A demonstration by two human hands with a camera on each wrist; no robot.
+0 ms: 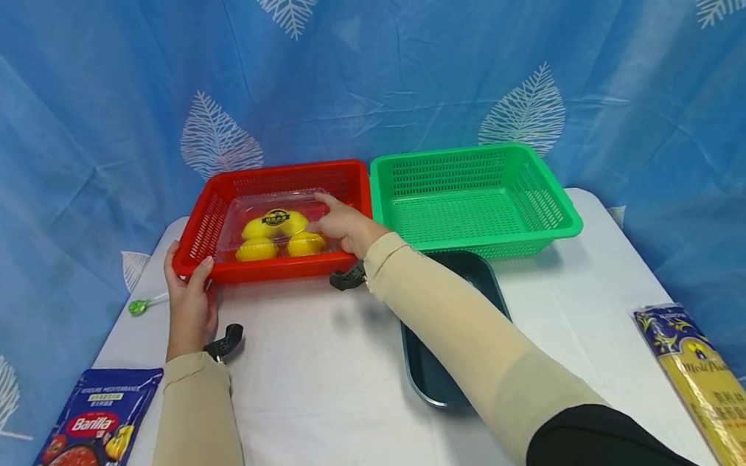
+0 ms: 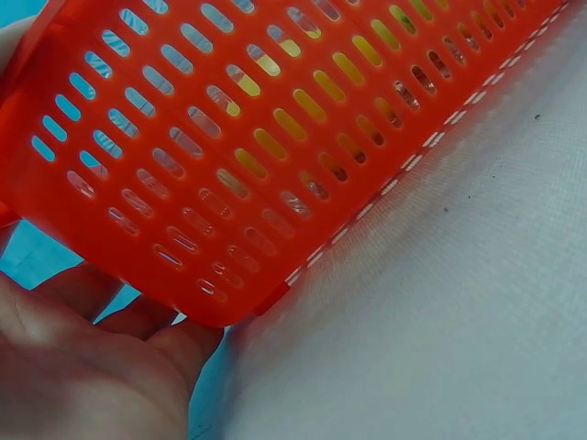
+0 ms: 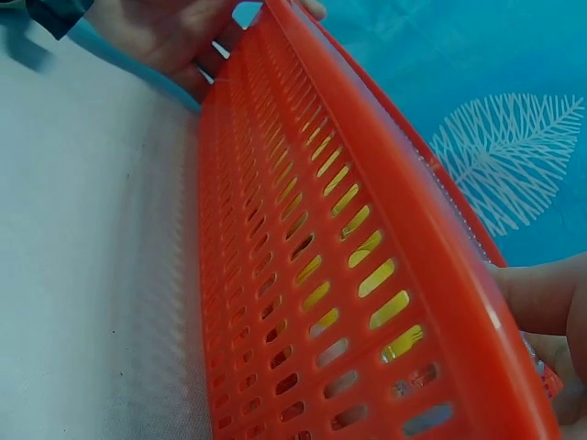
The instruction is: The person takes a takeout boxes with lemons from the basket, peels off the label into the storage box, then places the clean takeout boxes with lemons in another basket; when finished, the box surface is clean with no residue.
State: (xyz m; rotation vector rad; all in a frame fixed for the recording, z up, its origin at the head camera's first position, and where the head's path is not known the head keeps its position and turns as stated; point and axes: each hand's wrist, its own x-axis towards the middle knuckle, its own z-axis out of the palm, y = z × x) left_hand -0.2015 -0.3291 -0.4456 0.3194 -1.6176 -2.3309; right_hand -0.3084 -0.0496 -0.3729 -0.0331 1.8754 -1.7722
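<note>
A red basket [image 1: 283, 270] with slotted walls stands at the back left of the table. Inside it sits a clear plastic box [image 1: 229, 227] with a dark label and several rounded yellow pieces; their kind is unclear. The left hand [image 1: 189, 308] grips the basket's front left corner, thumb over the rim; the left wrist view shows this hand [image 2: 101, 357] with fingers curled under the corner. At the box's right end, the right hand [image 1: 349, 228] holds its edge, the index finger stretched along the lid. Part of that hand [image 3: 550, 312] shows beyond the rim in the right wrist view.
A green basket [image 1: 474, 243] adjoins the red one on the right. A dark tray [image 1: 428, 376] lies beneath the right forearm. A blue sauce pouch [image 1: 91, 435] and a green-headed spoon [image 1: 138, 307] are at left; a yellow pasta packet [image 1: 712, 381] is at right.
</note>
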